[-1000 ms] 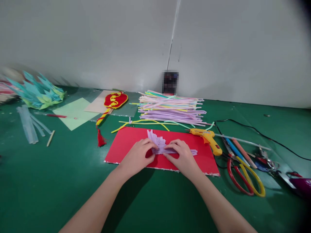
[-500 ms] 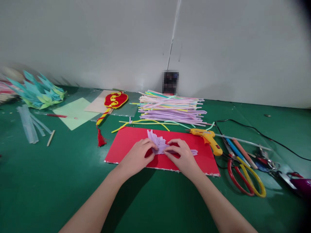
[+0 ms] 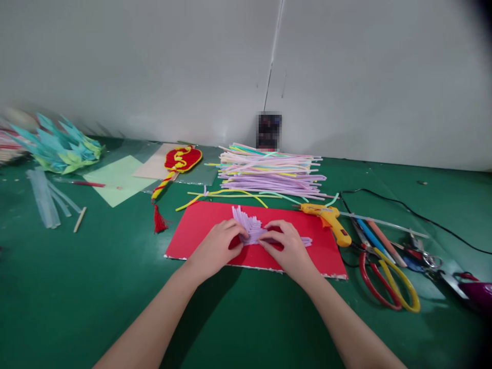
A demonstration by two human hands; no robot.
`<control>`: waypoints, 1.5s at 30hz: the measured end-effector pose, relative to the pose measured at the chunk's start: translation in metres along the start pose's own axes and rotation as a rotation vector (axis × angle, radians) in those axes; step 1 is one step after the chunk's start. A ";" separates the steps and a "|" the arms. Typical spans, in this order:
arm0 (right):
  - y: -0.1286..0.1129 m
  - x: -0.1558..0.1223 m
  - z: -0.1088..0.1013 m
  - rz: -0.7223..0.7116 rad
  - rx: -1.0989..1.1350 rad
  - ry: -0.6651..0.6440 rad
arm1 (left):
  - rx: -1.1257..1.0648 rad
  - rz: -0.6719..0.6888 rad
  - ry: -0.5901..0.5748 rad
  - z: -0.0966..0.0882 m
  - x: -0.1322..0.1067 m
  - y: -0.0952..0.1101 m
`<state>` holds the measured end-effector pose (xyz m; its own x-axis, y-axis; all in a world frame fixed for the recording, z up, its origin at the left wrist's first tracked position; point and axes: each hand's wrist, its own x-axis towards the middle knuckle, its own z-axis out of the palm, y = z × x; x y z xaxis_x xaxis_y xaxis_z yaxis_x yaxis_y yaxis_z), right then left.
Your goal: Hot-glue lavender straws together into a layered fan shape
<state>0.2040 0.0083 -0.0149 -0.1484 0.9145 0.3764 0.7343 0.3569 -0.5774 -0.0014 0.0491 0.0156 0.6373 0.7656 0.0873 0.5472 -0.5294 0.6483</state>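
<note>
A lilac piece made of bent pipe cleaners (image 3: 250,225) lies on a red board (image 3: 200,225) on the green table. My left hand (image 3: 217,248) pinches its left side with curled fingers. My right hand (image 3: 290,248) presses and pinches its right side, where a lilac stem (image 3: 305,240) sticks out. Both forearms reach in from the bottom edge.
Behind the board lies a stack of pastel pipe cleaners (image 3: 269,171). A yellow glue gun (image 3: 326,218) with a black cord, red and yellow scissors (image 3: 388,282) and pens lie to the right. A red and yellow tasselled ornament (image 3: 177,164), paper sheets and clear glue sticks (image 3: 46,197) lie to the left.
My right fingers have crept a little to the left along the lilac piece. Otherwise nothing has moved.
</note>
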 end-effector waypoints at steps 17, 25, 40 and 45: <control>0.000 0.000 0.000 0.022 0.002 -0.005 | 0.067 0.012 -0.011 -0.002 0.000 0.005; 0.002 0.001 0.002 0.013 -0.005 0.006 | -0.057 0.018 -0.010 -0.001 0.001 -0.002; -0.002 -0.003 -0.001 -0.099 0.003 0.048 | -0.288 -0.064 0.040 -0.009 0.001 -0.002; 0.002 -0.003 0.000 -0.114 -0.010 0.050 | -0.211 -0.060 0.109 -0.010 -0.001 0.003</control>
<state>0.2060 0.0060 -0.0174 -0.1983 0.8572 0.4753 0.7214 0.4559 -0.5213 -0.0059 0.0506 0.0248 0.5386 0.8344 0.1173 0.4496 -0.4023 0.7975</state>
